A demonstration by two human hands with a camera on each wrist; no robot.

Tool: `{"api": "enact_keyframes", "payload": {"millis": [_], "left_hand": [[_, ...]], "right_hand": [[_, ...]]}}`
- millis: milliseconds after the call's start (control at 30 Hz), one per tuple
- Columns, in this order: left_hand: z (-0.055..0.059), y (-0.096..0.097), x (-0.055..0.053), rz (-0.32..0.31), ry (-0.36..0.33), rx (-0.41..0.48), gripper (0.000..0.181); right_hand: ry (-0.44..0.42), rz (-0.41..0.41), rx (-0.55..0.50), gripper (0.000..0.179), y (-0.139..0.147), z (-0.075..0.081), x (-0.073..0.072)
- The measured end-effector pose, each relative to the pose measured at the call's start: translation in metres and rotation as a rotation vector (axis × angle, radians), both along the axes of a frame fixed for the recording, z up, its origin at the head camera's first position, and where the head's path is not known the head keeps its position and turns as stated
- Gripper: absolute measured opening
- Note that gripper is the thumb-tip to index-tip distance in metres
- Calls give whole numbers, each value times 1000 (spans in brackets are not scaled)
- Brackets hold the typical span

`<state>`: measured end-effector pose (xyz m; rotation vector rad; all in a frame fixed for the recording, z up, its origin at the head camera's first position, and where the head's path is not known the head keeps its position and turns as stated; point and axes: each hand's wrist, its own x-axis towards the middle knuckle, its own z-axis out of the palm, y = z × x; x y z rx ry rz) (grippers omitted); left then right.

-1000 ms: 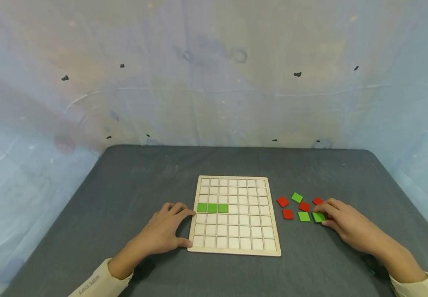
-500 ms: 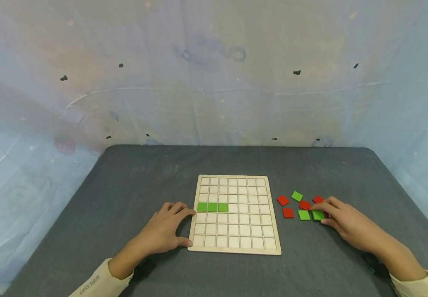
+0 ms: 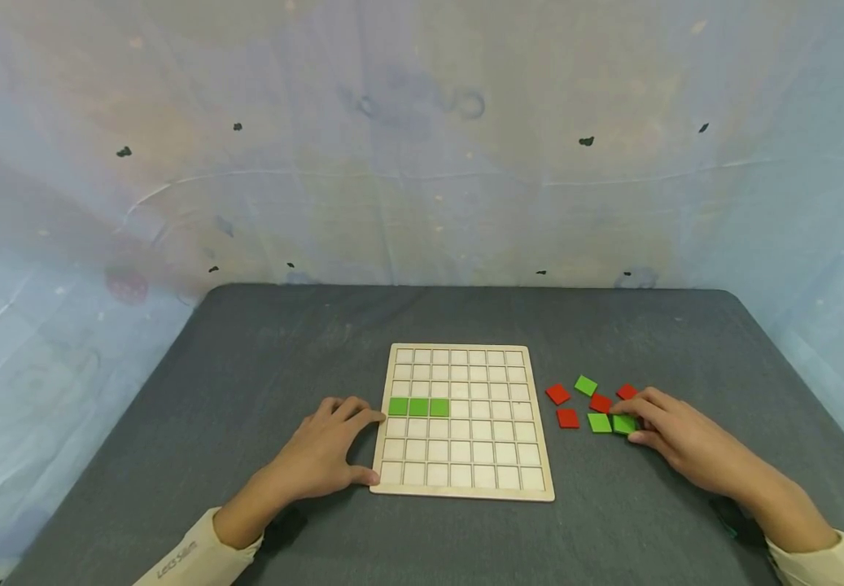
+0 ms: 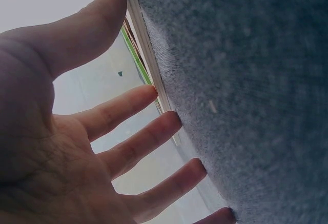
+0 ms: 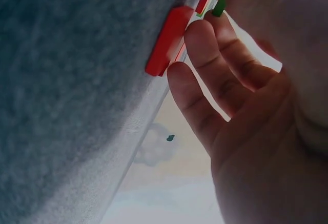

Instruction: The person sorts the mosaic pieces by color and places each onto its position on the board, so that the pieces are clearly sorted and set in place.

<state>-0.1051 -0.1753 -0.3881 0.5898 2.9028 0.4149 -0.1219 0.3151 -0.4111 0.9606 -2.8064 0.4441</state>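
Note:
My right hand [image 3: 685, 439] pinches a green square tile [image 3: 623, 424] between thumb and fingers, low over the dark cloth. In the right wrist view that green tile [image 5: 219, 6] shows edge-on at the fingertips, and a red tile [image 5: 169, 42] lies just past the other fingers. My left hand [image 3: 326, 456] spreads its fingers along the left side of a pale wooden grid board [image 3: 465, 494], thumb and forefinger touching its edge. Three green tiles [image 3: 418, 407] sit side by side in the board's fourth row from the top, starting at the left.
Right of the board lie loose tiles: two more green ones, one a green tile [image 3: 600, 423] beside the held one, and several red ones, such as a red tile [image 3: 567, 418]. A grey cloth-covered table [image 3: 282, 342] ends at a pale patterned curtain [image 3: 422, 163].
My right hand has shifted slightly left, bringing the pinched green tile close against the neighbouring green one. My left hand and the board stay in place.

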Motion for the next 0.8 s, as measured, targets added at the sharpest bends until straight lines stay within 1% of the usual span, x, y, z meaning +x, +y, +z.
{"api": "enact_keyframes", "payload": {"millis": [200,467,533,633,800], "left_hand": [[0,0,0,0,1,-1,73],[1,1,0,6,-4,3,73],[1,1,0,1,2,2,73],[1,1,-1,-3,8,-3,73],[0,1,-1,0,-6,-2,73]], "right_hand": [[60,17,-9,42,-1,-1,0],[113,27,-19,46,-1,1,-1],[109,23,-21,46,-1,1,-1],[79,7,-12,45,-2,0,0],[50,1,3,42,-4,-2,3]]}}
